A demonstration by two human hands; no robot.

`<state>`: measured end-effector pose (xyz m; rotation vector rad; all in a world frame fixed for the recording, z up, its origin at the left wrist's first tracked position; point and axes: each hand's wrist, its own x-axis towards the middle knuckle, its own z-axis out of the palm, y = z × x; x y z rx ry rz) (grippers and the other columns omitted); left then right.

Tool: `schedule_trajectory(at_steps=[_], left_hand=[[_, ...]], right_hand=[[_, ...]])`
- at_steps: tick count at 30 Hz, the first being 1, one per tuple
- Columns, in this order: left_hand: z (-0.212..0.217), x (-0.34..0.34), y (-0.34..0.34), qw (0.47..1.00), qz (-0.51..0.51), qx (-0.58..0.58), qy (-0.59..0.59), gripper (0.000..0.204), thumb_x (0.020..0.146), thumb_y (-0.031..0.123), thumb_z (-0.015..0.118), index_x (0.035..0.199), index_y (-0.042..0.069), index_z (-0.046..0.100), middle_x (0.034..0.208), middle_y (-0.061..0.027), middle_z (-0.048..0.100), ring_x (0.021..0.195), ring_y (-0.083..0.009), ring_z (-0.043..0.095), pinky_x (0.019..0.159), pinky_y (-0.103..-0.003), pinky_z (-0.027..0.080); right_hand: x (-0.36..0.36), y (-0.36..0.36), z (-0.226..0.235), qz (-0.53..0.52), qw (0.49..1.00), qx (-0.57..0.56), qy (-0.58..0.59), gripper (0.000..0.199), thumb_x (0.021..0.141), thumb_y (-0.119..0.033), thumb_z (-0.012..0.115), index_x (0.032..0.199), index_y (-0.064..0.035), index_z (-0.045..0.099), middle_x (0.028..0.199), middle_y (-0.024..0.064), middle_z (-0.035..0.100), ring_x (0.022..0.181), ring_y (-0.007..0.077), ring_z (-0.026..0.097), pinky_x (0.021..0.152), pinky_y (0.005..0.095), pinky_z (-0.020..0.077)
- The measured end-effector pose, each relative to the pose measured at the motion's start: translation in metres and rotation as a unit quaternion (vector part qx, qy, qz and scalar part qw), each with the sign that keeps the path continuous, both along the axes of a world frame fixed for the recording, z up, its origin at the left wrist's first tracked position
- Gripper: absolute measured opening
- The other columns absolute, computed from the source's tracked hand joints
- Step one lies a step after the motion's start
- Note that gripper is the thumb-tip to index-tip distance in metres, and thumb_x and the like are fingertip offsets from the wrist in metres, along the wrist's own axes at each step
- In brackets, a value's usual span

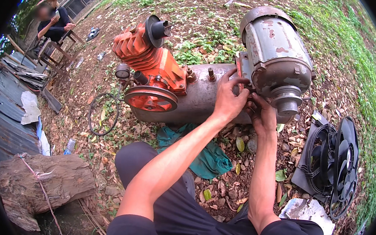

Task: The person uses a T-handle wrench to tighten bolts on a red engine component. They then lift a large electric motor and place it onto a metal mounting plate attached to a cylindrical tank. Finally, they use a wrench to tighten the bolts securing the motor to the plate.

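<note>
A grey electric motor (277, 44) with chipped paint sits at the right end of a rusty air compressor tank (170, 112). My left hand (231, 97) reaches to the orange mounting bracket (239, 67) beside the motor, its fingers bent and its thumb near the motor's lower corner. Just below, my right hand (263, 114) has its fingers curled at that same corner, close to the motor's stepped pulley (286, 98). Whatever small part lies between the fingertips is hidden. An orange compressor pump (152, 60) with a flywheel (151, 99) stands on the tank's left end.
A teal cloth (206, 158) lies in front of the tank. Black radiator fans (333, 163) lie at right. On the left are a log (47, 181), a corrugated metal sheet (7, 116) and a looped hose (105, 132). A seated person (53, 26) holds a phone far left.
</note>
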<state>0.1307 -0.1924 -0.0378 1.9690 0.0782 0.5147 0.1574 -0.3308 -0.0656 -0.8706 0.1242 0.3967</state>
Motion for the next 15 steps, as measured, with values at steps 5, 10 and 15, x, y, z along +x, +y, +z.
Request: schedule_trajectory(at_steps=[5, 10, 15], left_hand=[[-0.002, 0.001, -0.004, 0.997, 0.02, -0.056, -0.04, 0.039, 0.076, 0.018, 0.064, 0.112, 0.003, 0.066, 0.146, -0.0242, 0.035, 0.138, -0.0406, 0.031, 0.113, -0.045, 0.028], [-0.002, 0.002, 0.003, 0.999, -0.023, 0.009, -0.023, 0.034, 0.077, 0.017, 0.064, 0.109, 0.005, 0.067, 0.145, -0.0226, 0.037, 0.136, -0.0391, 0.034, 0.113, -0.045, 0.028], [-0.003, -0.001, -0.001, 0.998, 0.038, -0.049, -0.022, 0.03, 0.078, 0.017, 0.065, 0.105, 0.006, 0.069, 0.142, -0.0208, 0.041, 0.134, -0.0385, 0.036, 0.112, -0.045, 0.029]], right_hand=[[0.0, 0.0, 0.0, 0.016, 1.0, -0.002, 0.004, 0.02, 0.089, -0.006, 0.062, 0.108, -0.007, 0.06, 0.09, 0.0027, 0.066, 0.069, 0.0118, 0.06, 0.064, 0.0265, 0.0507], [0.0, 0.001, 0.0, 0.004, 1.0, 0.013, -0.005, 0.021, 0.087, -0.005, 0.063, 0.107, -0.0066, 0.06, 0.089, 0.003, 0.065, 0.068, 0.0122, 0.061, 0.057, 0.0251, 0.0505], [0.0, 0.001, -0.003, -0.001, 1.0, -0.002, 0.001, 0.019, 0.088, -0.005, 0.063, 0.107, -0.0069, 0.061, 0.088, 0.0033, 0.066, 0.068, 0.0118, 0.061, 0.06, 0.0269, 0.0518]])
